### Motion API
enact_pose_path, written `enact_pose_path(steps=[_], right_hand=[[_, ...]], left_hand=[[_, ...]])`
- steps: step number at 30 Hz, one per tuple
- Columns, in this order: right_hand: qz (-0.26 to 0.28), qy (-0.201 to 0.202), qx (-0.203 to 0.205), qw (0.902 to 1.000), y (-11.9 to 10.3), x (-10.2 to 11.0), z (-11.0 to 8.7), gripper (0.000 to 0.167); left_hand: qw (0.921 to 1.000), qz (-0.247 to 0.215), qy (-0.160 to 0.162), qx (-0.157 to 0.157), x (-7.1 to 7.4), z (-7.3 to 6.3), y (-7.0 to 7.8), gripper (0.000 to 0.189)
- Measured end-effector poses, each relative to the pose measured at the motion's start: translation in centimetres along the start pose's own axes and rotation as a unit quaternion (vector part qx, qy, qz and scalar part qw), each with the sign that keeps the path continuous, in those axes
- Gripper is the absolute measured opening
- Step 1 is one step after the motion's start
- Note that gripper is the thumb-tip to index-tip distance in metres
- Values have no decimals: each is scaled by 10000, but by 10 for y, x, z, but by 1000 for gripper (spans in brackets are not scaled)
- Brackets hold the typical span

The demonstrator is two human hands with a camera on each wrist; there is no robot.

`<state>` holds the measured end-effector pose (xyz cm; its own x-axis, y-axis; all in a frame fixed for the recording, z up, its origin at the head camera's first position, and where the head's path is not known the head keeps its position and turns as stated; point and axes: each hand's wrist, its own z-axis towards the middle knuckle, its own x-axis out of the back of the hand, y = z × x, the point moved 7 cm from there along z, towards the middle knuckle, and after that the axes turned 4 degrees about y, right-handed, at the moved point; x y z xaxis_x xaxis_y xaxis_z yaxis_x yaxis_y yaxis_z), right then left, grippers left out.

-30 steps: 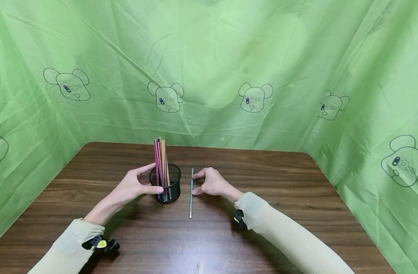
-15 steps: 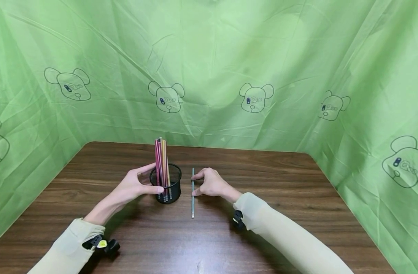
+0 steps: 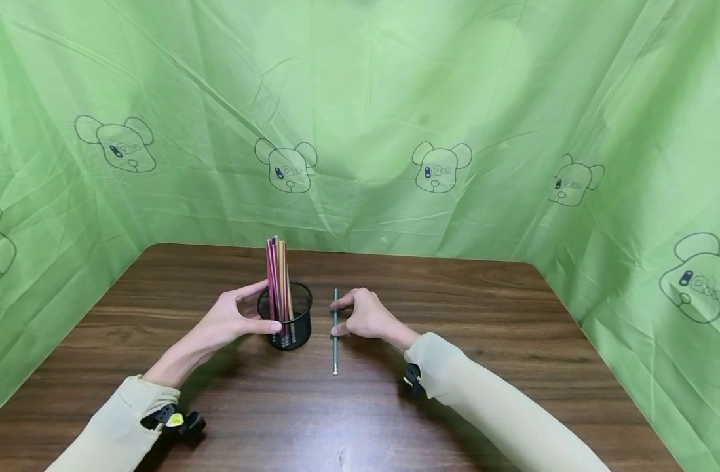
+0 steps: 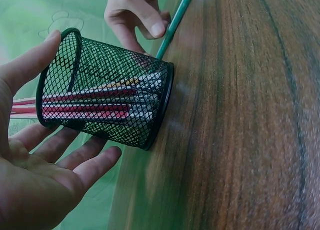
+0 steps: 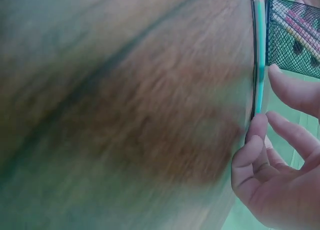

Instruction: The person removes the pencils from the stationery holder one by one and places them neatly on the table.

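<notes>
A black mesh pencil cup (image 3: 303, 330) stands upright on the wooden table, left of centre, with several pencils (image 3: 279, 262) in red, yellow and other tones leaning inside. My left hand (image 3: 225, 320) holds it from the left, thumb and fingers spread around its side near the rim. To the right of the cup a single green pencil (image 3: 335, 359) lies on the table, its eraser end toward me. My right hand (image 3: 368, 316) reaches over it, with thumb and index fingertips touching it some way apart along its length. The right wrist view shows the other fingers curled.
Brown wooden tabletop (image 3: 466, 288) stretches around both hands. Behind it and at both sides hangs a green curtain (image 3: 360, 98) with printed bear outlines. Wrist cameras (image 3: 179, 423) sit strapped below each cuff.
The green pencil has shifted slightly right under my right fingertips, away from the cup. My left hand and the cup have stayed in place.
</notes>
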<state>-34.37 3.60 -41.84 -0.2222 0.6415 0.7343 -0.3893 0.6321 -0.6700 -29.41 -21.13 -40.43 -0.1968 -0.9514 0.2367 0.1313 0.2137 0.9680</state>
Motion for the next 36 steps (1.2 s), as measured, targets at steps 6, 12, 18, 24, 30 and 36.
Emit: enact_pose_path(steps=[6, 12, 18, 24, 30, 36], right_hand=[[-188, -59, 152, 9997, -2, -2, 1, 46], [-473, -111, 377, 9981, -4, -1, -1, 44], [-432, -93, 356, 9984, -4, 1, -5, 42], [-321, -77, 303, 9990, -4, 2, -8, 43], [-268, -58, 299, 9992, -1, 3, -8, 43], [-186, -15, 263, 9995, 3, 4, -7, 42]], left_hand=[[9998, -166, -47, -109, -1, 0, 0, 92], [9998, -170, -31, -106, 0, -1, -1, 93], [9998, -175, -22, -88, 0, -1, -1, 94], [9997, -223, -31, -49, 0, -1, -2, 94], [9999, -156, -16, 20, 0, 0, -5, 95], [9999, -164, -30, 12, 0, 1, -6, 94]])
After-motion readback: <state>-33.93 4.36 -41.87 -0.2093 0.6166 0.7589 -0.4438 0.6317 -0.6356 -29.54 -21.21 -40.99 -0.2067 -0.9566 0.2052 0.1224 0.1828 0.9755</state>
